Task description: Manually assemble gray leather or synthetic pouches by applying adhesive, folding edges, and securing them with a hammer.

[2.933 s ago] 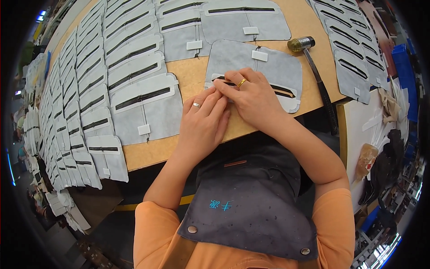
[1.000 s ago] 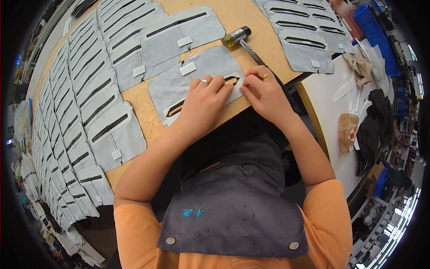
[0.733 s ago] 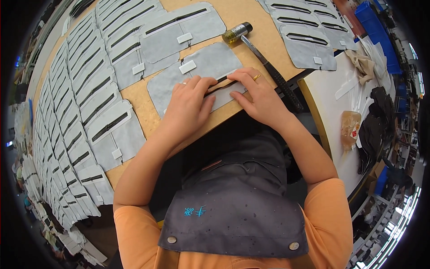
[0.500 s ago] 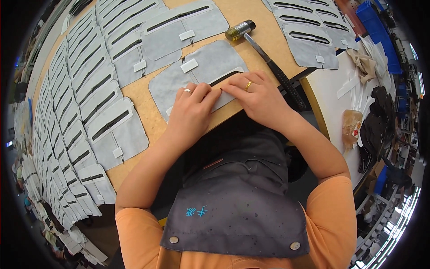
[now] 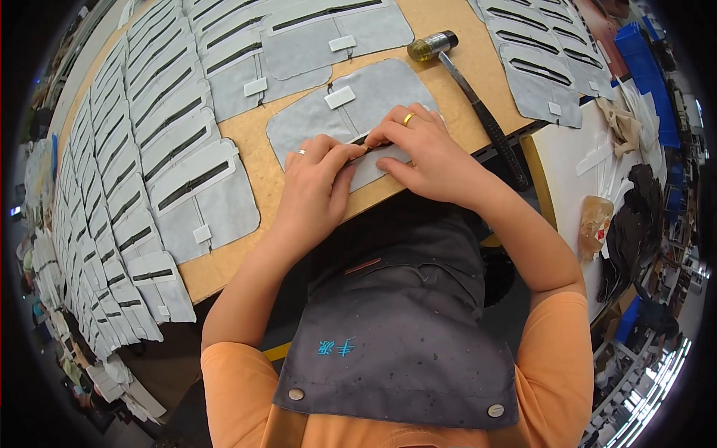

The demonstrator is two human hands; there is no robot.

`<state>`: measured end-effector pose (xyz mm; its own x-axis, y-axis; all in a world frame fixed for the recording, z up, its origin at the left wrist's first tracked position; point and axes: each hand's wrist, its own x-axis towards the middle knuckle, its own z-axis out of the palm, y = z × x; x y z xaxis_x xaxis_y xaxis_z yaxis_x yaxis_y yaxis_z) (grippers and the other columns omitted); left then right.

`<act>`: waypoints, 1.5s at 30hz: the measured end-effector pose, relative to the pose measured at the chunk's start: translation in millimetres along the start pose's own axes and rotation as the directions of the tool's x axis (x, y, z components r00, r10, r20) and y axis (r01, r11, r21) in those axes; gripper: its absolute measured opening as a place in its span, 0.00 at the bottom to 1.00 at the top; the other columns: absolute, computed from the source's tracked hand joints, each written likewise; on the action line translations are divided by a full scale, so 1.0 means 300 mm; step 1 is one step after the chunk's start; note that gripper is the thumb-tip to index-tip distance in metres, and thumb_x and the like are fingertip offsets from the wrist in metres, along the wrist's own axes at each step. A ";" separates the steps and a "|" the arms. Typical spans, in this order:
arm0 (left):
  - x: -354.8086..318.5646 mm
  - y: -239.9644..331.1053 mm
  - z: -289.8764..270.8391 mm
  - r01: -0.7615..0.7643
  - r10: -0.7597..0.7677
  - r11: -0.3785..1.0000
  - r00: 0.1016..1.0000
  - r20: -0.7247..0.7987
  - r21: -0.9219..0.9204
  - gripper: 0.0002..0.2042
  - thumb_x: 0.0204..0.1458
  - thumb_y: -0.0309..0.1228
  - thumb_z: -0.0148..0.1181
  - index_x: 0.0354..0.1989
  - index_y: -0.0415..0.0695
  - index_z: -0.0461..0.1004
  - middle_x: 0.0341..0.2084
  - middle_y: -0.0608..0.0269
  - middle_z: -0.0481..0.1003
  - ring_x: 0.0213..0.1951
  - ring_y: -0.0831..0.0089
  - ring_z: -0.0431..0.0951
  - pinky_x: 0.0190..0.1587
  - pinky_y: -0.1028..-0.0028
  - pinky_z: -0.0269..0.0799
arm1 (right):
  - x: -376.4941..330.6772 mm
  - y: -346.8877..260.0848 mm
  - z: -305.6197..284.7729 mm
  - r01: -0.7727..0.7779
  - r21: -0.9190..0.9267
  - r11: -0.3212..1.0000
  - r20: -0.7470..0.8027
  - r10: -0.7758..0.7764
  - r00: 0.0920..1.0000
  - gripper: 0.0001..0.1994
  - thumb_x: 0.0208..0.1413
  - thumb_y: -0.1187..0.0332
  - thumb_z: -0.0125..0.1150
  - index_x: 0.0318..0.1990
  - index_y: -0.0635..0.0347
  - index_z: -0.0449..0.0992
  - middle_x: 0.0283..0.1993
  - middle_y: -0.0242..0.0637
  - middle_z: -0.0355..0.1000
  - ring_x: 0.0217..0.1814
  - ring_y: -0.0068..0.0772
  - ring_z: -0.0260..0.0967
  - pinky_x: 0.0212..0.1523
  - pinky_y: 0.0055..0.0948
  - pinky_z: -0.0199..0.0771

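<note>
A pale grey panel (image 5: pixel 388 84) with rounded corners lies on the wooden table's near edge, under both my hands. A black zipper strip (image 5: pixel 359 140) runs across it inside a white border, and my fingers cover most of it. My left hand (image 5: pixel 317 173) is closed, its fingertips pinched on the strip. Close beside it, my right hand (image 5: pixel 427 155) has its index fingertip bent down onto the same strip, its thumb apart and lower on the panel. Above the strip, a white tag (image 5: pixel 340 97) lies on the panel by thin dark cords.
Overlapping rows of similar grey panels (image 5: pixel 205 179) cover the table's left and back. Another group (image 5: pixel 534 71) lies at the back right. A hammer (image 5: pixel 478 104) rests right of my panel. On the white side table (image 5: pixel 560 172) are a clear amber container (image 5: pixel 595 224) and dark material (image 5: pixel 633 213).
The view has shifted, so the table appears further right. My right thumb has come away from the index finger and down the panel. My left fingertips have moved onto the strip.
</note>
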<state>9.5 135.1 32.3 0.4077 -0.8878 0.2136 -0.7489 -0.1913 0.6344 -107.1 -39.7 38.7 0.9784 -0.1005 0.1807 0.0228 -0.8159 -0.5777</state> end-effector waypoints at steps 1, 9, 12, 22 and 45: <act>-0.001 0.000 0.002 -0.008 0.008 1.000 1.000 -0.013 -0.008 0.11 0.51 0.23 0.57 0.43 0.44 0.75 0.34 0.60 0.72 0.36 0.63 0.71 0.42 0.67 0.61 | 0.008 0.003 -0.002 -0.023 0.045 0.999 0.036 0.021 0.999 0.11 0.51 0.70 0.62 0.43 0.56 0.75 0.42 0.34 0.69 0.50 0.39 0.63 0.54 0.38 0.59; -0.012 -0.011 0.006 -0.015 0.014 1.000 0.999 -0.042 -0.022 0.11 0.51 0.21 0.57 0.43 0.44 0.76 0.34 0.61 0.72 0.35 0.64 0.71 0.41 0.68 0.60 | -0.001 -0.005 0.000 0.044 0.034 0.998 0.021 -0.045 0.999 0.08 0.52 0.70 0.60 0.40 0.55 0.75 0.41 0.31 0.69 0.48 0.36 0.64 0.51 0.38 0.59; -0.013 -0.010 0.011 -0.068 0.070 0.997 0.996 -0.049 0.040 0.12 0.50 0.20 0.57 0.43 0.44 0.76 0.34 0.62 0.72 0.36 0.64 0.70 0.41 0.67 0.61 | -0.005 -0.015 0.001 0.088 -0.035 0.996 0.002 -0.087 0.996 0.07 0.53 0.70 0.60 0.39 0.54 0.75 0.41 0.30 0.69 0.46 0.34 0.65 0.50 0.35 0.60; -0.018 0.003 0.016 -0.092 0.097 0.988 0.995 -0.034 0.123 0.17 0.48 0.18 0.56 0.47 0.45 0.75 0.36 0.62 0.71 0.37 0.61 0.69 0.43 0.65 0.63 | -0.030 -0.017 0.033 0.057 -0.115 0.992 -0.141 -0.073 0.987 0.09 0.50 0.71 0.59 0.40 0.56 0.74 0.43 0.32 0.70 0.50 0.35 0.66 0.52 0.37 0.63; -0.167 -0.016 -0.046 -0.034 0.064 0.952 0.994 -0.089 0.303 0.12 0.50 0.22 0.59 0.44 0.43 0.73 0.37 0.61 0.70 0.39 0.62 0.70 0.41 0.65 0.61 | -0.025 -0.081 0.074 0.122 -0.228 0.966 -0.070 -0.142 0.987 0.11 0.53 0.72 0.59 0.45 0.53 0.75 0.45 0.27 0.70 0.49 0.32 0.65 0.53 0.35 0.57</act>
<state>-0.2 186.4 28.9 0.4042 -0.8572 0.3190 -0.8853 -0.2790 0.3720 -110.4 -6.5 33.7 0.9484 -0.0238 0.3161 0.0948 -0.9303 -0.3544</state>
